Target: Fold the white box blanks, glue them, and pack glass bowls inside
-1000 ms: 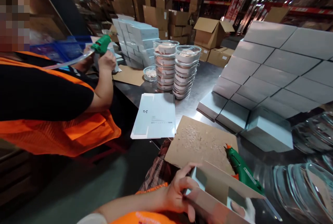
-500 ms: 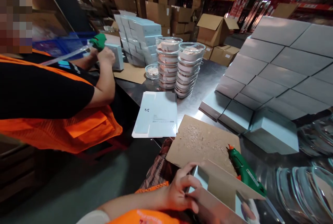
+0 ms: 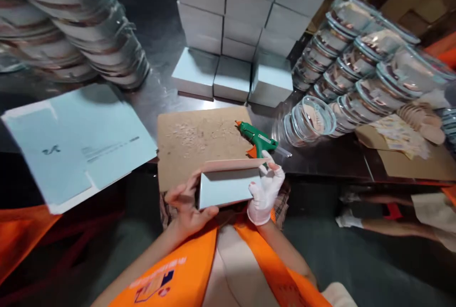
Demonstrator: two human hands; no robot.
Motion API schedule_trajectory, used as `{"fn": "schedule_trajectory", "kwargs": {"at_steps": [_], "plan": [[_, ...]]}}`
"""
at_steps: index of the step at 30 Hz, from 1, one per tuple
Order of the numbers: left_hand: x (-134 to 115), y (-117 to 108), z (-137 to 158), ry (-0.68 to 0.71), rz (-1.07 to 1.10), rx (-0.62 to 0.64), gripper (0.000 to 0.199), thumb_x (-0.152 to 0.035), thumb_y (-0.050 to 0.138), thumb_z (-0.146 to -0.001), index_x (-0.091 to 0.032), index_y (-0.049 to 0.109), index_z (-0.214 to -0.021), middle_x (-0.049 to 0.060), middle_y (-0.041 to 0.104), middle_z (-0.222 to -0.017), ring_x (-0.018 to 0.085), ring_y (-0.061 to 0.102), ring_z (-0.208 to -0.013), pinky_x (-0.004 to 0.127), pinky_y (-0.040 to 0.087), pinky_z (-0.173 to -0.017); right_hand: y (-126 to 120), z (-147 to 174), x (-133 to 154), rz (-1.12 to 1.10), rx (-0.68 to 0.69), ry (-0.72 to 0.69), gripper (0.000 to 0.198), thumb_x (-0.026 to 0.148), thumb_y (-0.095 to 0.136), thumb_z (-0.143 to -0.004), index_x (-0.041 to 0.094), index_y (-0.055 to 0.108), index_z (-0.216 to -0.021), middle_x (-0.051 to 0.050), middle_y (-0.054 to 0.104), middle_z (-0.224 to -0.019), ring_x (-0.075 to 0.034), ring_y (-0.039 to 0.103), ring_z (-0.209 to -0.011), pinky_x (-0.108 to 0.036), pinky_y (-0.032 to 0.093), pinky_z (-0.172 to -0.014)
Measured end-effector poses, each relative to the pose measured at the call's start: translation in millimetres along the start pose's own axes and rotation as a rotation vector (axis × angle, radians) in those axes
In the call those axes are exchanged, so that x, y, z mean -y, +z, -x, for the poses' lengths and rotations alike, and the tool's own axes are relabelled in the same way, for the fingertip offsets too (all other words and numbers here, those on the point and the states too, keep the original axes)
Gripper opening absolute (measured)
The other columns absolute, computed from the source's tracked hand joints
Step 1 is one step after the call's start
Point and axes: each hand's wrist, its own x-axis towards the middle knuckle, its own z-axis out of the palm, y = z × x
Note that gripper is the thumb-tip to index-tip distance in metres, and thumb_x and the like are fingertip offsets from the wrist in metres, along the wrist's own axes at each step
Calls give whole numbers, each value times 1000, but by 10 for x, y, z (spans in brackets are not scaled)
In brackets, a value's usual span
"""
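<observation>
Between my hands, in front of my orange vest, is a pale blue-white cardboard box (image 3: 230,186) with a raised flap along its far side. My bare left hand (image 3: 190,202) grips its left end, thumb along the near edge. My right hand (image 3: 265,190), in a white glove with some fingertips bare, holds the right end. Just beyond the box lies a green glue gun (image 3: 257,137) with an orange tip and trigger, resting at the right edge of a brown cardboard sheet (image 3: 199,145) strewn with dried glue bits.
Flat box blanks (image 3: 89,140) lie to the left, beside tall stacks of glass containers (image 3: 117,36). White boxes (image 3: 231,79) are piled behind the sheet. More glass containers (image 3: 309,119) stand at right. Another person's hands (image 3: 349,209) show at far right.
My view has swung right and down toward the box, so the co-worker on the left has mostly left the picture. The box now sits centred, with both hands in sight.
</observation>
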Motion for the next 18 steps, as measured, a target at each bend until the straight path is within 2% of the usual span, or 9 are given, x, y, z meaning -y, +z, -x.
{"fn": "schedule_trajectory", "kwargs": {"at_steps": [2, 4, 6, 9, 11, 12, 15, 18], "plan": [[-64, -65, -65, 101, -106, 140, 39, -51, 83, -86, -28, 68, -114, 9, 68, -128, 24, 71, -112, 37, 61, -89, -17, -16, 13, -20, 0, 16, 52, 39, 63, -84, 32, 44, -132, -14, 56, -157, -30, 62, -138, -53, 50, -112], [-137, -151, -144, 190, -254, 235, 25, -44, 81, -89, -25, 76, -104, 11, 70, -123, 24, 73, -104, 32, 61, -81, -119, -92, 34, 27, 64, 69, 44, 42, 61, -88, 29, 50, -129, -15, 63, -149, -28, 66, -130, -48, 53, -108], [-172, -230, -199, 218, -340, 179, 18, -40, 81, -90, -24, 79, -99, 9, 73, -117, 23, 74, -99, 30, 62, -78, -264, -253, 64, 207, 128, 123, 33, 49, 53, -96, 25, 61, -117, -15, 72, -131, -28, 71, -118, -44, 56, -103], [-119, -296, -207, 153, -363, 8, 16, -36, 81, -88, -24, 80, -98, 7, 75, -110, 23, 74, -102, 31, 61, -82, -394, -612, 109, 733, 194, 249, 44, 58, 44, -101, 22, 68, -95, -13, 77, -105, -29, 73, -106, -44, 54, -101], [-38, -305, -181, 112, -341, -55, 15, -35, 80, -89, -24, 80, -99, 5, 76, -104, 23, 73, -104, 31, 60, -87, -372, -848, 108, 1037, 282, 409, 43, 62, 60, -94, 21, 70, -94, -15, 77, -103, -34, 74, -107, -47, 52, -102], [4, -302, -166, 98, -328, -53, 15, -36, 80, -90, -24, 79, -100, 5, 75, -103, 23, 73, -105, 32, 59, -90, -343, -944, 92, 1092, 310, 495, 40, 59, 71, -87, 20, 70, -95, -16, 77, -104, -37, 74, -109, -50, 51, -103], [103, -268, -129, 79, -297, -38, 16, -38, 77, -93, -24, 79, -101, 5, 74, -109, 22, 71, -108, 32, 57, -94, -285, -1109, -4, 915, 259, 639, 37, 37, 89, -66, 17, 70, -91, -18, 78, -98, -40, 73, -110, -49, 51, -102], [131, -214, -124, 60, -230, -101, 16, -40, 74, -95, -24, 78, -100, 5, 73, -108, 23, 69, -107, 36, 55, -97, -316, -1077, -103, 648, 213, 639, 25, 35, 79, -68, 18, 69, -83, -9, 76, -80, -30, 74, -88, -38, 56, -83]]}}
